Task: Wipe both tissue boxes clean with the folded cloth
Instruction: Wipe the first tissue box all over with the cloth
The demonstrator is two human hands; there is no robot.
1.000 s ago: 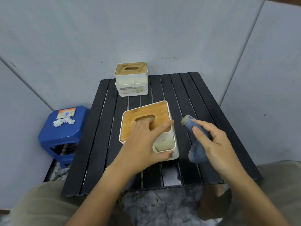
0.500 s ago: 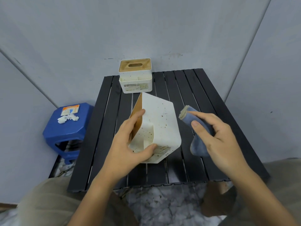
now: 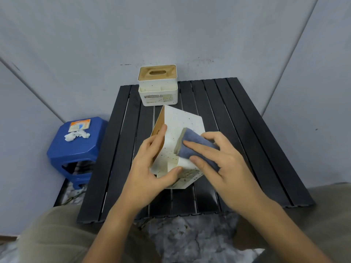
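A white speckled tissue box [image 3: 178, 122] with a wooden lid is tipped on its side over the middle of the black slatted table [image 3: 247, 139]. My left hand [image 3: 150, 168] grips it, fingers on the wooden lid and thumb on the near white face. My right hand [image 3: 224, 164] holds a folded blue cloth [image 3: 191, 145] and presses it against the box's upturned white side. A second white tissue box [image 3: 157, 86] with a wooden lid stands upright at the table's far edge.
A blue plastic stool [image 3: 76, 147] stands left of the table, with a small packet and crumpled white tissue [image 3: 76, 135] on its seat. Grey walls close in behind and on both sides. My knees are at the table's near edge.
My left hand tipped the near box from upright onto its side and lifted it. My right hand brought the cloth leftward from beside the box onto its white side.
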